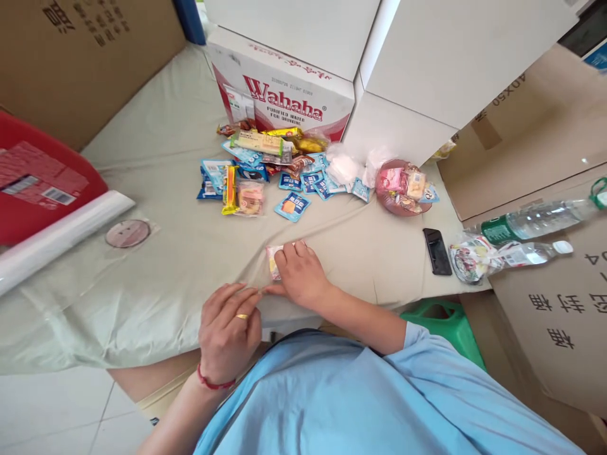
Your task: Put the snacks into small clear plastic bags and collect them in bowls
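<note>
A small pink-and-yellow snack packet (274, 263) lies on the cloth near the table's front edge. My right hand (303, 276) is over it, with curled fingers gripping its right side and hiding much of it. The right thumb points left towards my other hand. My left hand (229, 330), with a gold ring and a red wrist cord, rests at the table edge. Its fingers are stretched forward, tips close to the right thumb, and I see nothing held in them. Just beyond are a blue snack packet (292, 206) and a clear-wrapped snack (250, 198).
Several wrapped snacks (258, 144) are piled before a Wahaha carton (284, 95). A reddish bowl (401, 205) holds more packets. To the right are a phone (437, 251) and plastic bottles (535, 221). A plastic film roll (66, 237) and round sticker (128, 233) lie left.
</note>
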The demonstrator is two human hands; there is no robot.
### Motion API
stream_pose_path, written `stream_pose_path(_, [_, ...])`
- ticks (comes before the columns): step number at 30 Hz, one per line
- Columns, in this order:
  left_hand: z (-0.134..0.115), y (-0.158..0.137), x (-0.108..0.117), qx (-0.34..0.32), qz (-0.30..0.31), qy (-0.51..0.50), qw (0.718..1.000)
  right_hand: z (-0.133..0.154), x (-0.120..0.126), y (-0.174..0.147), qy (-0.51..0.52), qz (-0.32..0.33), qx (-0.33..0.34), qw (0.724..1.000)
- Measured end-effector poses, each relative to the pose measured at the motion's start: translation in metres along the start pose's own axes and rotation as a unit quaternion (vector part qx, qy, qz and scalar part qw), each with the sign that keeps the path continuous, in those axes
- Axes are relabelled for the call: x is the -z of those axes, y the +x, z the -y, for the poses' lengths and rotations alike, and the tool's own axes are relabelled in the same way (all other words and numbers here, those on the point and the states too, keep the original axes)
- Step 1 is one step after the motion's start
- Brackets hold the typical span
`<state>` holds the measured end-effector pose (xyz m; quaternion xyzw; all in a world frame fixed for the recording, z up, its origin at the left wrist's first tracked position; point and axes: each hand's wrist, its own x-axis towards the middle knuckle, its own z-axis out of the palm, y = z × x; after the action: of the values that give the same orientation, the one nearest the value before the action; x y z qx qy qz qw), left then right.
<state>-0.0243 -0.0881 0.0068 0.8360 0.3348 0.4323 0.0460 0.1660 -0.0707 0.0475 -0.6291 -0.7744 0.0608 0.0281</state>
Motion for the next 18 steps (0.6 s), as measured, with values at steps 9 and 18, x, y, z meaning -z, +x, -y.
stream_pose_path(9, [0.034, 0.003, -0.022, 0.035, 0.02, 0.056, 0.998, -0.034, 0.015, -0.012, 0.064, -0.073, -0.044, 0.994])
stream_pose_path(18, [0.032, 0.0, -0.024, 0.014, 0.05, 0.1, 0.994, -0.276, 0.122, 0.001, 0.29, -0.274, -0.319, 0.86])
